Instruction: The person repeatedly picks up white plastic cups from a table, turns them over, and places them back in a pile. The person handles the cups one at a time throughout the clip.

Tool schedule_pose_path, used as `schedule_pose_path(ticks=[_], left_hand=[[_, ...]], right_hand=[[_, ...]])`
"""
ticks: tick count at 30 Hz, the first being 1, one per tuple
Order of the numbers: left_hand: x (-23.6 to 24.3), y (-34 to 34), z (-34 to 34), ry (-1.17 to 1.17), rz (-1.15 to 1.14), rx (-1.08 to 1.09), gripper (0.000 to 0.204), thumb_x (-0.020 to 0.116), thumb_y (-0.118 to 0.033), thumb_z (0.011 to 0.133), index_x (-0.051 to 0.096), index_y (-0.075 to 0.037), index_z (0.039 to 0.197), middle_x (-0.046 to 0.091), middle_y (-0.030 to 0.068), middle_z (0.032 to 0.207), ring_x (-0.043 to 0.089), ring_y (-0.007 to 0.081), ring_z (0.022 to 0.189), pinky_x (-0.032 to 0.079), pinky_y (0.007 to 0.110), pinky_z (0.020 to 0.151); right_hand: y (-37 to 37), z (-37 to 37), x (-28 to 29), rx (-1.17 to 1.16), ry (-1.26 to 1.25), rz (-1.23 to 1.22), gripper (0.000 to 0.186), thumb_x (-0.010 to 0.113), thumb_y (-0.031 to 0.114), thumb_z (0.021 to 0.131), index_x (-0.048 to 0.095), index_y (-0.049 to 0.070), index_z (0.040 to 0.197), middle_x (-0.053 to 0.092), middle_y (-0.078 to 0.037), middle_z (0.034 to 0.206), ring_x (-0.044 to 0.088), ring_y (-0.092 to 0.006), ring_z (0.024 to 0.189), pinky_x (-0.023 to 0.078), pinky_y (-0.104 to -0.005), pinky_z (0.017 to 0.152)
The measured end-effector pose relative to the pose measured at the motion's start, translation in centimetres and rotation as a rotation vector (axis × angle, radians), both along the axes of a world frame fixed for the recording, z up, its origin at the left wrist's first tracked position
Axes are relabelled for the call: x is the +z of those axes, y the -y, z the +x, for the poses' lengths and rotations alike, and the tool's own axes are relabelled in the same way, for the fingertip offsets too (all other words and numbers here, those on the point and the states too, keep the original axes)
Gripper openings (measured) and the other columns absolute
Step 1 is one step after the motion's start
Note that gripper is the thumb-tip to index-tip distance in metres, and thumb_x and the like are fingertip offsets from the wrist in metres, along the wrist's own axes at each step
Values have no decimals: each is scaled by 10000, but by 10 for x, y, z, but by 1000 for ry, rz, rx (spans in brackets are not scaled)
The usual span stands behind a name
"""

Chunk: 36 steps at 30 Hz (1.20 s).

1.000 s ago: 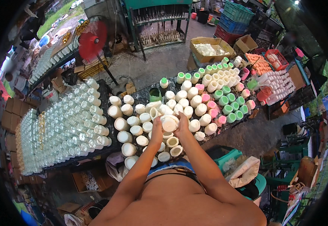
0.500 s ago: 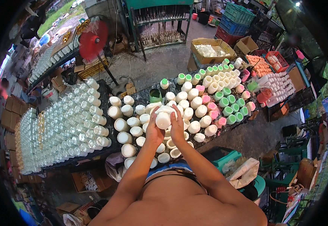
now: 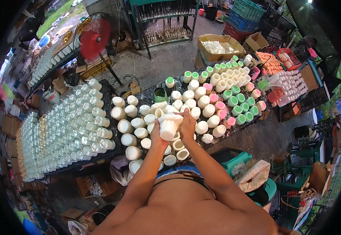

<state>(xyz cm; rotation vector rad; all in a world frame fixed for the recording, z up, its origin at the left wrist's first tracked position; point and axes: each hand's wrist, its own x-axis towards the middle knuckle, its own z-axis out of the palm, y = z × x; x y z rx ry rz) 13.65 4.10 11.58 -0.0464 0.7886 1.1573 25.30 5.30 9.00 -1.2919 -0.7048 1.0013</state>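
Note:
Between both hands, above the worktable, is a white cup-shaped piece (image 3: 168,129) with a wide, uneven rim at its far end. Its smooth, narrower end tilts toward me. My left hand (image 3: 158,135) cups its left side from below. On the right, my right hand (image 3: 187,126) grips near the rim, thumb side toward it. Many cream-white cylindrical pieces (image 3: 126,126) stand around and beneath my hands, some hollow at the top. Just beyond stands a dark green container (image 3: 160,94). Pink-topped pieces (image 3: 220,105) and green-topped pieces (image 3: 239,109) stand to the right.
Rows of clear glass jars (image 3: 72,129) fill the table at left. A red fan (image 3: 95,39) stands behind them. Farther back are a green rack (image 3: 164,19), a cardboard box (image 3: 205,53) of white pieces and stacked crates (image 3: 245,21). A green chair (image 3: 271,190) is near my right side.
The white piece has come slightly toward me and tipped, so its side and narrow end now show more. Both hands moved with it, the right shifting up around the rim.

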Motion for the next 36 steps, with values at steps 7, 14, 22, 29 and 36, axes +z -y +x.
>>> schedule_pose_path(ticks=[7, 14, 22, 29, 36], left_hand=[[-26, -2, -8, 101, 69, 33, 514, 258, -411, 1122, 473, -72, 1443, 571, 98, 1425, 541, 297, 1320, 412, 480, 1136], [-22, 0, -2, 12, 233, -28, 404, 374, -324, 1088, 532, -128, 1404, 558, 59, 1448, 526, 252, 1313, 389, 446, 1123], [-36, -5, 6, -281, 262, 173, 416, 385, -380, 1107, 545, -73, 1338, 622, 78, 1332, 630, 223, 1162, 493, 403, 1032], [-22, 0, 3, -62, 33, 106, 484, 385, -404, 1102, 490, -40, 1403, 611, 137, 1353, 630, 311, 1195, 518, 467, 1029], [-54, 0, -8, 110, 18, -51, 517, 335, -423, 1110, 510, -29, 1396, 642, 159, 1303, 647, 324, 1173, 532, 484, 1013]], right_hand=[[-1, -1, 5, 102, -122, -89, 490, 500, 387, 1085, 740, -40, 1089, 697, -59, 851, 610, -118, 797, 491, -266, 764], [12, -20, 6, 211, -254, 22, 436, 500, 360, 1086, 544, 69, 1407, 618, -41, 1275, 597, -113, 1031, 513, -260, 793], [15, -26, 5, 43, -8, 91, 457, 449, 394, 1100, 597, -9, 1254, 673, -72, 1036, 633, -139, 937, 526, -286, 788], [11, -20, 0, -56, -525, -138, 512, 405, 453, 1098, 559, -12, 1249, 659, -129, 1137, 687, -236, 929, 577, -386, 820], [12, -10, 10, 166, -899, -265, 570, 389, 467, 1093, 486, -14, 1382, 639, -180, 1268, 659, -299, 1135, 558, -459, 970]])
